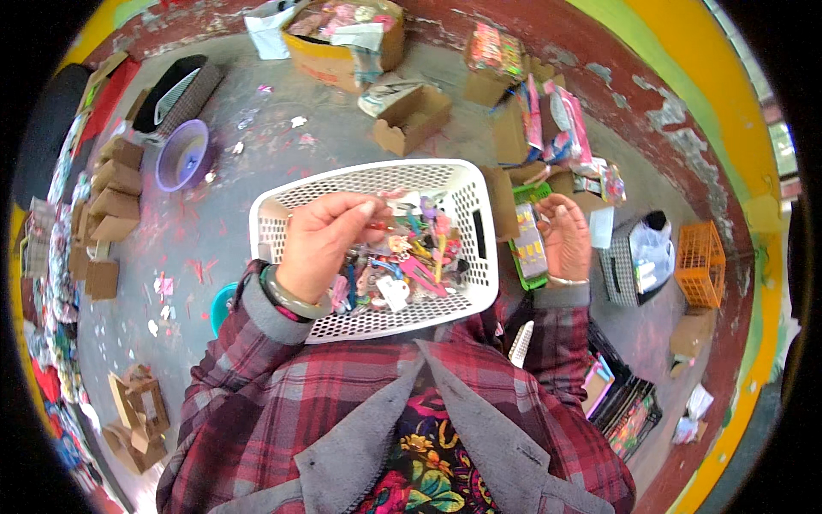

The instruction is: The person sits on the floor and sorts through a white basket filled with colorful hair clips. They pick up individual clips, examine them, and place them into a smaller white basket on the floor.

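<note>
A white perforated plastic basket [377, 330] sits in front of my body, filled with a jumble of small colourful hair clips and trinkets [419, 257]. Over its left part, my left hand [330, 236] has thumb and fingertips pinched together. Small reddish and clear bits show by those fingertips, but what they hold is too small to make out. To the right of the basket, my right hand [565, 240] is raised with loosely curled fingers, thumb apart, and nothing visible in it. It is beside a green basket [533, 281] containing pale cards with yellow pieces.
At the far side stand a large cardboard box [321, 64] of pink goods and a low open carton [415, 120]. A purple basin [182, 154] lies left; several small boxes line that side. On the right are a grey checked basket [618, 265], an orange crate [700, 261] and a black crate [629, 411].
</note>
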`<move>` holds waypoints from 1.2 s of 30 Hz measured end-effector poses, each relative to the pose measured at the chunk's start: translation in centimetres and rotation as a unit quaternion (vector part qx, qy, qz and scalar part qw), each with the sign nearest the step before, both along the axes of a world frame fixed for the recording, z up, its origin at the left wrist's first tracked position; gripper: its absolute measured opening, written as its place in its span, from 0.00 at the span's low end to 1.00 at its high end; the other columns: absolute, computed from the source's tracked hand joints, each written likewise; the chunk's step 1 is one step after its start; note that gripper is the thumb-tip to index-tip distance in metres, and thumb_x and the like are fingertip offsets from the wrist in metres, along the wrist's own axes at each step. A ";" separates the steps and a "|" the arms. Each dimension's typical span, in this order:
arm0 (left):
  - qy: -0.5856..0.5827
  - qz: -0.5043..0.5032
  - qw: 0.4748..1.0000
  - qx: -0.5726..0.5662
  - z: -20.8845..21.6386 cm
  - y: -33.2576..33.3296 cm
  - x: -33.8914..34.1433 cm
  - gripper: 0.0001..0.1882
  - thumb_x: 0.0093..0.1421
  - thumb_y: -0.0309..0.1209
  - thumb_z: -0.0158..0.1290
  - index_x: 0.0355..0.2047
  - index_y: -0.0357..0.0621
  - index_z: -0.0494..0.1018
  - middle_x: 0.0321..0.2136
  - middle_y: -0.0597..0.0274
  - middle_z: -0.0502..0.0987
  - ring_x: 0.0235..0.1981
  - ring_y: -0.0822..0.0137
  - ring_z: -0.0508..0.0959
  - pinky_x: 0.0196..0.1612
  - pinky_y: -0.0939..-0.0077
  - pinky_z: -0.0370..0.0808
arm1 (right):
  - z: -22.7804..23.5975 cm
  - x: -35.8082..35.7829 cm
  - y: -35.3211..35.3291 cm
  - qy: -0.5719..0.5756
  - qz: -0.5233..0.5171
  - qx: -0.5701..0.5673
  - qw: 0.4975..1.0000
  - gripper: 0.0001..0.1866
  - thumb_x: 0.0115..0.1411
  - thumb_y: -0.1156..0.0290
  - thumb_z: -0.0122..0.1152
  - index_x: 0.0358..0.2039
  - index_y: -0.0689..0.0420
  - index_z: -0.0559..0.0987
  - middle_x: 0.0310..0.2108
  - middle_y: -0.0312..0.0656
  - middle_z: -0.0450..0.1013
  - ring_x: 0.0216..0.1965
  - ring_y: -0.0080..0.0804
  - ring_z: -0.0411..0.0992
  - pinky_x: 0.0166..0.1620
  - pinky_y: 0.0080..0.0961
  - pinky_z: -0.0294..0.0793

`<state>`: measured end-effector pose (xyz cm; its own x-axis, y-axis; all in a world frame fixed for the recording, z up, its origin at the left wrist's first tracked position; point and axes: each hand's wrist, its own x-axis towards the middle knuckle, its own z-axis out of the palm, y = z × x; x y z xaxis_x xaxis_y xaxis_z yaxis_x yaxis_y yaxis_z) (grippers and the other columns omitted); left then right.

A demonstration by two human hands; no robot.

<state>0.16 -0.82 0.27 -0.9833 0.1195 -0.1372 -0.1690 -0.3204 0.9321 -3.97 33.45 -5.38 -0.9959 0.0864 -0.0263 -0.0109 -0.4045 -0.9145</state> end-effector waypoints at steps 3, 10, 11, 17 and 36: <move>0.012 0.004 1.000 0.004 0.0 -0.2 0.3 0.09 0.62 0.26 0.44 0.38 0.35 0.72 0.36 0.54 0.77 0.36 0.67 0.77 0.39 0.78 0.76 | 6.9 0.8 -6.4 0.036 0.129 0.060 0.989 0.17 0.55 0.73 0.55 0.45 0.62 0.70 0.39 0.41 0.71 0.42 0.28 0.69 0.40 0.20 0.70; 0.003 0.003 0.999 0.035 0.9 0.1 0.5 0.10 0.62 0.26 0.45 0.41 0.34 0.71 0.36 0.59 0.76 0.36 0.71 0.76 0.38 0.81 0.76 | 7.5 1.2 -15.4 -0.003 0.306 0.175 0.936 0.19 0.51 0.73 0.61 0.44 0.63 0.72 0.39 0.40 0.71 0.42 0.25 0.67 0.44 0.23 0.68; 0.006 0.005 0.999 0.031 1.0 0.2 0.5 0.10 0.62 0.26 0.45 0.40 0.34 0.71 0.36 0.59 0.76 0.36 0.71 0.76 0.37 0.81 0.76 | 7.2 1.2 -15.7 -0.013 0.312 0.137 0.940 0.16 0.52 0.74 0.61 0.42 0.63 0.73 0.38 0.40 0.71 0.42 0.24 0.68 0.43 0.22 0.68; 0.000 -0.005 0.999 0.043 1.1 0.3 0.5 0.10 0.61 0.26 0.46 0.41 0.35 0.71 0.35 0.59 0.76 0.35 0.72 0.76 0.37 0.81 0.77 | 7.2 1.6 -15.9 -0.031 0.276 0.106 0.955 0.06 0.55 0.78 0.57 0.33 0.65 0.76 0.29 0.37 0.73 0.29 0.17 0.69 0.33 0.13 0.69; -0.055 -0.069 0.996 -0.024 0.6 -0.2 0.3 0.08 0.58 0.27 0.50 0.35 0.35 0.73 0.27 0.63 0.76 0.19 0.76 0.75 0.21 0.88 0.72 | 6.4 1.6 -15.4 0.007 0.262 0.153 0.953 0.10 0.51 0.82 0.53 0.35 0.65 0.79 0.29 0.36 0.73 0.30 0.17 0.67 0.33 0.14 0.66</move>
<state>0.45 -1.03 0.89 -0.9366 0.2433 -0.2522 -0.3105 -0.2425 0.9191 -2.41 18.00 0.98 -0.9047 -0.4209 -0.0656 0.1059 -0.0732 -0.9917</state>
